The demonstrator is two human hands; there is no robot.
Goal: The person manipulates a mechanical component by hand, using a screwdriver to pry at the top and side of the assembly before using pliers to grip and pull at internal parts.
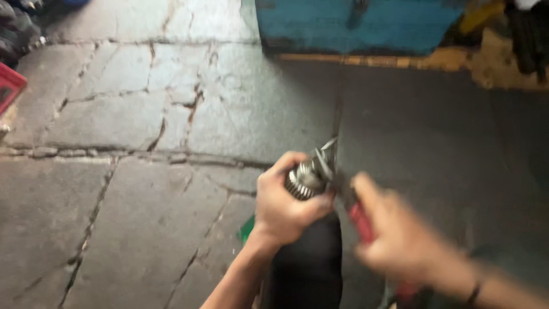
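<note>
My left hand point(286, 206) grips a round metal part with a toothed, gear-like rim point(303, 180), held up over my dark-clothed knee point(309, 263). My right hand point(394, 237) is blurred by motion and holds pliers with red handles point(359, 220). The pliers' metal jaws point(327, 154) meet the top of the metal part. A dark band sits on my right wrist point(473, 292).
Cracked grey stone paving point(126, 171) covers the ground. A blue box point(354, 26) stands at the back on a yellowish slab point(492, 63). A red crate edge point(8, 86) shows at the far left. A green scrap point(247, 229) lies near my left wrist.
</note>
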